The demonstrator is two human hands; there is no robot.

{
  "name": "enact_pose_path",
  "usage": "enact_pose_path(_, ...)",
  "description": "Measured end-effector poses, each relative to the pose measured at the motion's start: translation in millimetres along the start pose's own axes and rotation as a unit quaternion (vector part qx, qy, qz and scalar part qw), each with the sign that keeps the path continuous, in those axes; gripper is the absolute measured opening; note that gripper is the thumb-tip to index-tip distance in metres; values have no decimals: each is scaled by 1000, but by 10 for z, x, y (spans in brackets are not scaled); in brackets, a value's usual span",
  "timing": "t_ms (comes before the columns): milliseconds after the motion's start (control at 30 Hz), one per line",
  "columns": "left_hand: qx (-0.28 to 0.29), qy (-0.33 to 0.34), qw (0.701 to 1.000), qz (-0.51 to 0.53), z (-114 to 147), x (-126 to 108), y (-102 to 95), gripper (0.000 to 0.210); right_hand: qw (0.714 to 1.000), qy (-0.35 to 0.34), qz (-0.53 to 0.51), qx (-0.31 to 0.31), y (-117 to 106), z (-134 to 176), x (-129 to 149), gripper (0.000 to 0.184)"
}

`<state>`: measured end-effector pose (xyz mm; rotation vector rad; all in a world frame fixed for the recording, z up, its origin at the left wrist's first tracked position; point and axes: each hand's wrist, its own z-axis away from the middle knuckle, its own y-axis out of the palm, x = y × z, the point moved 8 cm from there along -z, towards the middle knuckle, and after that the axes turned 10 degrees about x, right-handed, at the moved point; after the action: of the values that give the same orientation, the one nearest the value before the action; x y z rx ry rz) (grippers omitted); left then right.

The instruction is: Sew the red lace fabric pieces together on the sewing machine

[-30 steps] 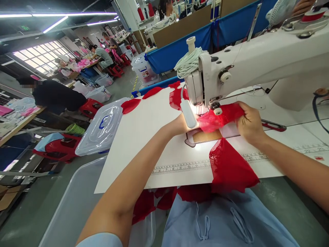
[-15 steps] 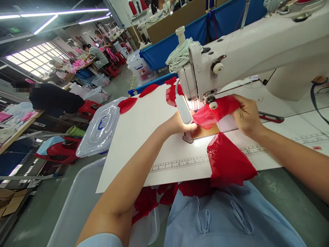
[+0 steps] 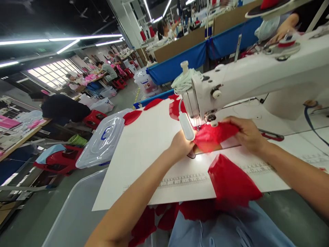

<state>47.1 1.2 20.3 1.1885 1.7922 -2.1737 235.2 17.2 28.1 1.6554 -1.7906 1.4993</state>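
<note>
Left hand [image 3: 181, 142] meets the left end of the red fabric [image 3: 214, 135], its grip unclear behind the lamp [image 3: 186, 126]; right hand [image 3: 248, 135] grips the opposite end. This spacing appears to hold the fabric spread below the sewing machine [image 3: 246, 79]. Both forearms [image 3: 146, 187] converge forward over the table [image 3: 144, 154].

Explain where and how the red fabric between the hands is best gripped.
Probably pinched at both ends, left hand from the left, right hand from the right: the red fabric looks thin and limp, spans sideways between them, and lies close to the presser foot, which is best kept clear of.
</note>
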Motion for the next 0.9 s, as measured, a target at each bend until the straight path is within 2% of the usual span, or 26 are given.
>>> enact_pose_path(133, -46, 43, 989, -132, 109, -76, 70, 24, 992, -56, 54, 104, 180, 35, -11, 25)
enact_pose_path(233, -67, 86, 969, -220, 156, -142, 135, 20, 975, -124, 117, 142, 296, 62, 93, 33)
enact_pose_path(300, -82, 109, 954, -266, 178, -189, 166, 23, 949, -195, 204, 142, 360, 99, 227, 41)
enact_pose_path(367, -95, 129, 940, -301, 195, -234, 191, 25, 914, -250, 291, 134, 424, 142, 333, 39)
enact_pose_path(433, -107, 145, 928, -326, 208, -269, 211, 25, 896, -257, 336, 134, 468, 150, 361, 36)
enact_pose_path(533, -116, 166, 915, -348, 219, -298, 235, 25, 893, -243, 351, 145, 517, 137, 350, 36)
enact_pose_path(733, -117, 190, 905, -362, 293, -370, 215, 29, 893, -263, 332, 154, 583, 133, 315, 33)
enact_pose_path(833, -80, 188, 918, -340, 343, -421, 199, 27, 886, -250, 351, 173, 594, 108, 286, 32)
enact_pose_path(900, -43, 176, 932, -315, 360, -433, 199, 40, 883, -250, 356, 174, 578, 93, 302, 31)
